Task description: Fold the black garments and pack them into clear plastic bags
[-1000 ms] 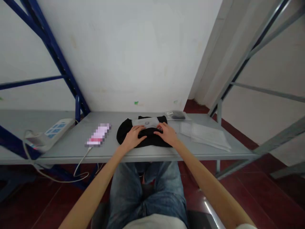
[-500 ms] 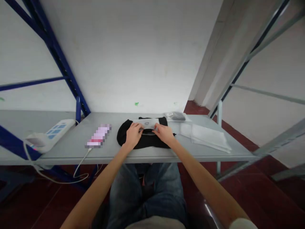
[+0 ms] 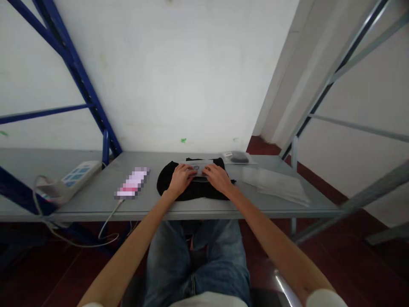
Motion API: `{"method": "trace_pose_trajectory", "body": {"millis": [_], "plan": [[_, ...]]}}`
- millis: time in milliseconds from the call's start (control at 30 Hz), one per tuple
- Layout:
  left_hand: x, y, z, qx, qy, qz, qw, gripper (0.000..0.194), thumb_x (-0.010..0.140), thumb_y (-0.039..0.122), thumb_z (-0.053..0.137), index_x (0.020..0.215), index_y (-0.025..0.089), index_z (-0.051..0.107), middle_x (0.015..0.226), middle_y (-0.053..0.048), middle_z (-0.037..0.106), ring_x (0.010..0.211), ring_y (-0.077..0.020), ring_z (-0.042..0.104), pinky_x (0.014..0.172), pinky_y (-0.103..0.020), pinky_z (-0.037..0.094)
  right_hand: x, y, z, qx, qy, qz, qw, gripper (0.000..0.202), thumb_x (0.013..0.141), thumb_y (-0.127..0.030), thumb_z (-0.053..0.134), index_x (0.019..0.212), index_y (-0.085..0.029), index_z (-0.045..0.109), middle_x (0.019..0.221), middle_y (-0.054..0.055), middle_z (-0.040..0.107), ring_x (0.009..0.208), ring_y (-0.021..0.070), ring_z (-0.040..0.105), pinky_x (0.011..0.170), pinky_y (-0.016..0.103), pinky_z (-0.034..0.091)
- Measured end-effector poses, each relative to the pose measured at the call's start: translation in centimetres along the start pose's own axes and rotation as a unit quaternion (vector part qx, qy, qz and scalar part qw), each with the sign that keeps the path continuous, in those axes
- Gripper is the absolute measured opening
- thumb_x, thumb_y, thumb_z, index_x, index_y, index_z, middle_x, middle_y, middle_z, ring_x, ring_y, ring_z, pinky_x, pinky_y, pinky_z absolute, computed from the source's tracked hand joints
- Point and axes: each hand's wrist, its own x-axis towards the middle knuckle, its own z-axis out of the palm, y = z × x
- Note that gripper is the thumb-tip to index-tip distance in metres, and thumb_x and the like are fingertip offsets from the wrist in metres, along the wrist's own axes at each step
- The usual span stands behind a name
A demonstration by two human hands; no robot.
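In the head view a black cloth item (image 3: pixel 194 193) lies folded on the grey tabletop in front of me. A flat, whitish plastic bag (image 3: pixel 198 162) with a small round mark rests on top of it. My left hand (image 3: pixel 182 175) lies over the bag's left part, fingers stretched across its surface. Over the right part lies my right hand (image 3: pixel 217 177), its fingertips on the bag near the mark. Both hands touch the bag from above and cover its sides. The thumbs are mostly hidden.
Several translucent bags (image 3: pixel 277 184) lie at the right, with a packed dark item (image 3: pixel 239 157) behind. On the left are a charging phone (image 3: pixel 132 183), a power strip (image 3: pixel 78 175) and a white cable (image 3: pixel 110 217). Blue rack posts (image 3: pixel 79 76) stand left, grey ones right.
Half a second ago my fingers pinched the bag's near edge, with a dark gap below it. Now the fingers lie across the bag, closer together, and the gap is no longer visible.
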Motion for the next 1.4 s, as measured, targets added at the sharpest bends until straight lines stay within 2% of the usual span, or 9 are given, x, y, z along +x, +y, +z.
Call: {"method": "trace_pose_trajectory", "body": {"millis": [167, 367, 600, 700, 800, 867, 933, 1133, 1400], "plan": [[0.5, -0.3, 0.4, 0.043, -0.014, 0.016, 0.999, 0.024, 0.098, 0.02, 0.061, 0.112, 0.024, 0.08, 0.108, -0.008, 0.075, 0.107, -0.0279, 0.063, 0.096, -0.043, 0.051, 0.1, 0.0, 1.2, -0.009, 0.014, -0.004, 1.0, 0.018, 0.103, -0.013, 0.054, 0.11, -0.019, 0.07, 0.109, 0.009, 0.071, 0.103, 0.0236, 0.06, 0.093, 0.034, 0.048], [0.1, 0.1, 0.1, 0.078, -0.064, 0.044, 0.994, 0.03, 0.103, 0.021, 0.051, 0.121, 0.021, 0.076, 0.109, -0.009, 0.075, 0.11, -0.0259, 0.064, 0.093, -0.037, 0.054, -0.5, -0.1, 1.4, 0.019, 0.009, 0.0, 1.0, 0.022, 0.102, -0.011, 0.053, 0.109, -0.018, 0.072, 0.11, 0.01, 0.074, 0.112, 0.0238, 0.062, 0.097, 0.034, 0.05], [-1.7, -0.2, -2.1, 0.014, -0.105, 0.062, 0.992, 0.044, 0.099, 0.012, 0.045, 0.135, 0.024, 0.067, 0.135, -0.007, 0.069, 0.127, -0.0227, 0.06, 0.103, -0.035, 0.053, -2.4, 0.0, 0.9, 0.096, -0.023, 0.007, 0.995, 0.045, 0.096, -0.004, 0.049, 0.134, -0.02, 0.069, 0.142, 0.007, 0.068, 0.13, 0.0212, 0.062, 0.111, 0.036, 0.05], [-2.7, -0.8, -3.7, -0.015, -0.067, -0.007, 0.998, 0.037, 0.099, 0.017, 0.046, 0.126, 0.024, 0.071, 0.132, -0.007, 0.07, 0.126, -0.0226, 0.061, 0.104, -0.034, 0.052, -2.8, -0.4, 0.1, 0.085, -0.008, 0.032, 0.996, 0.044, 0.1, -0.009, 0.048, 0.138, -0.019, 0.067, 0.139, 0.009, 0.07, 0.125, 0.0222, 0.065, 0.108, 0.036, 0.052], [-3.1, -1.6, -4.9, 0.015, -0.022, -0.164, 0.986, 0.032, 0.101, 0.024, 0.044, 0.114, 0.02, 0.073, 0.116, -0.01, 0.075, 0.114, -0.0254, 0.067, 0.096, -0.035, 0.053, -2.1, -1.5, -0.7, 0.087, 0.028, 0.035, 0.995, 0.039, 0.103, -0.014, 0.048, 0.138, -0.019, 0.067, 0.127, 0.01, 0.074, 0.116, 0.0225, 0.067, 0.104, 0.036, 0.052], [-2.9, -2.2, -5.1, 0.032, -0.046, -0.259, 0.964, 0.035, 0.104, 0.035, 0.043, 0.104, 0.02, 0.074, 0.102, -0.011, 0.077, 0.101, -0.027, 0.071, 0.087, -0.034, 0.053, -0.9, -2.8, -1.1, 0.096, 0.05, 0.014, 0.994, 0.037, 0.104, -0.016, 0.048, 0.136, -0.018, 0.067, 0.126, 0.011, 0.074, 0.117, 0.0227, 0.066, 0.105, 0.036, 0.051], [-2.4, -2.7, -4.8, 0.019, -0.093, -0.303, 0.948, 0.04, 0.103, 0.044, 0.046, 0.095, 0.02, 0.076, 0.094, -0.01, 0.078, 0.094, -0.027, 0.073, 0.08, -0.032, 0.051, 0.8, -4.3, -1.1, 0.107, 0.055, -0.006, 0.993, 0.034, 0.105, -0.018, 0.05, 0.134, -0.018, 0.067, 0.127, 0.011, 0.072, 0.119, 0.0231, 0.064, 0.105, 0.036, 0.05], [-1.4, -3.7, -3.3, -0.052, -0.115, -0.286, 0.95, 0.02, 0.095, 0.032, 0.061, 0.096, 0.021, 0.078, 0.101, -0.008, 0.082, 0.095, -0.0235, 0.075, 0.079, -0.029, 0.052, 4.7, -8.2, -0.1, 0.099, -0.035, -0.01, 0.994, 0.027, 0.105, -0.027, 0.057, 0.129, -0.019, 0.066, 0.118, 0.011, 0.072, 0.113, 0.0245, 0.065, 0.088, 0.034, 0.054], [-1.3, -4.2, -2.7, -0.049, -0.116, -0.238, 0.963, 0.024, 0.095, 0.018, 0.053, 0.101, 0.019, 0.076, 0.103, -0.009, 0.08, 0.1, -0.0229, 0.074, 0.087, -0.03, 0.053, 6.1, -8.9, 1.2, 0.051, -0.065, 0.014, 0.996, 0.027, 0.109, -0.026, 0.047, 0.125, -0.016, 0.067, 0.119, 0.014, 0.071, 0.109, 0.0247, 0.064, 0.081, 0.033, 0.054]]}}
